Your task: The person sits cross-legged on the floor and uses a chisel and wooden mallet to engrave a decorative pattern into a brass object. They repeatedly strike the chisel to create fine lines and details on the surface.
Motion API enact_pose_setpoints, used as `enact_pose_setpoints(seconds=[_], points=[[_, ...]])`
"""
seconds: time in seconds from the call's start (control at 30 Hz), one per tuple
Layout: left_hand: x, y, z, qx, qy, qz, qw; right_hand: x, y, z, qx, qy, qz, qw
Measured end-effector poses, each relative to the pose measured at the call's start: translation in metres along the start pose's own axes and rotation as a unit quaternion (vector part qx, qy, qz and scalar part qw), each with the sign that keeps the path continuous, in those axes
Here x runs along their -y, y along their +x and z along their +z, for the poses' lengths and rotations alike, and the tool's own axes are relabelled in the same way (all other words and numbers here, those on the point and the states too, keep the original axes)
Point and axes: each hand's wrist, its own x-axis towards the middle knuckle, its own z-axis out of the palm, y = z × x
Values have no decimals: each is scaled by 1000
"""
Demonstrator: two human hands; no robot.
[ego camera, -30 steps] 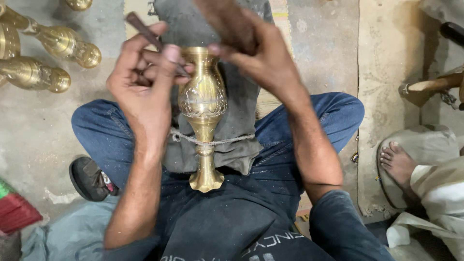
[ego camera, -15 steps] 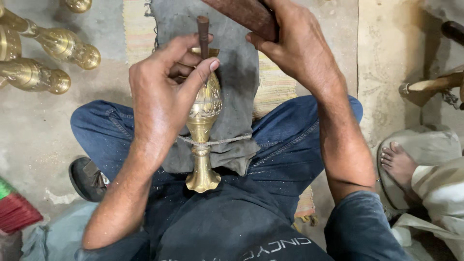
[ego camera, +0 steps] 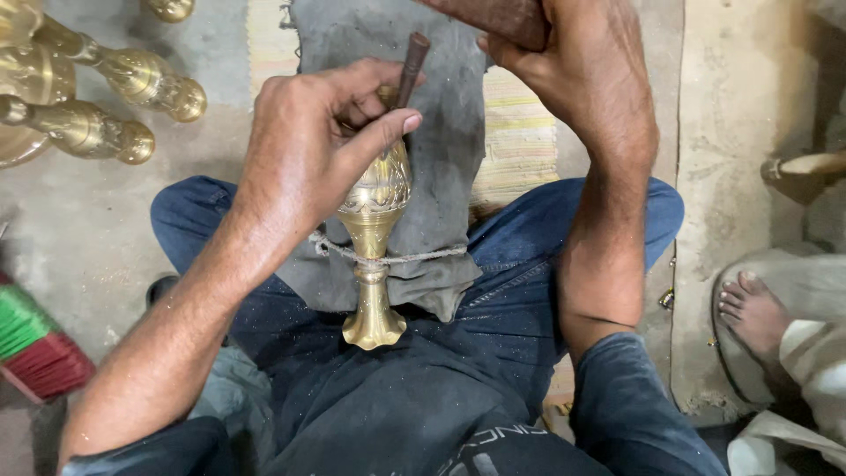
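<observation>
- Brass vase (ego camera: 374,225): laid lengthwise on the lap, foot toward the body, mouth away; the engraved belly is partly covered by the left hand. It is bedded on a grey cloth pad (ego camera: 441,150) and lashed to it by a cord (ego camera: 388,257) passed round the stem.
- Left hand (ego camera: 308,150): closed round a thin dark punch (ego camera: 410,66), pinched between thumb and fingers, with the tip set against the upper part of the vase; the exact contact point is hidden by the fingers.
- Right hand (ego camera: 582,79): clenched on a brown wooden striker (ego camera: 493,16), raised at the top edge of the view just above the punch head.
- Finished brass pieces (ego camera: 97,97): laid on the concrete floor (ego camera: 106,229) at the left, well apart from the work.
- Broom, red and green (ego camera: 31,339): at the lower left edge.
- Another person's bare foot (ego camera: 749,308): at the right edge, near the knee.
- Risk noted: a blow landing off the narrow punch head is judged likely to catch the left thumb or fingers gripped close beneath it.
- Risk noted: the round belly could be skidded across by the tip, scarring the pattern.
- Risk noted: the vase could be rolled under a blow if the single cord slackens.
</observation>
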Motion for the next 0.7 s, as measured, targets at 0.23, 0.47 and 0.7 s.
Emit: enact_pose_setpoints(seconds=[0.23,0.47,0.7], points=[[4,2,-11,12,-24,-16,1000,-10,8,5,3,25,-51,998],[3,-6,-17,2,-26,-10,1000,-3,11,19,7,143,94,985],[1,-6,-20,5,-20,-24,999,-18,-2,23,58,124,50,989]])
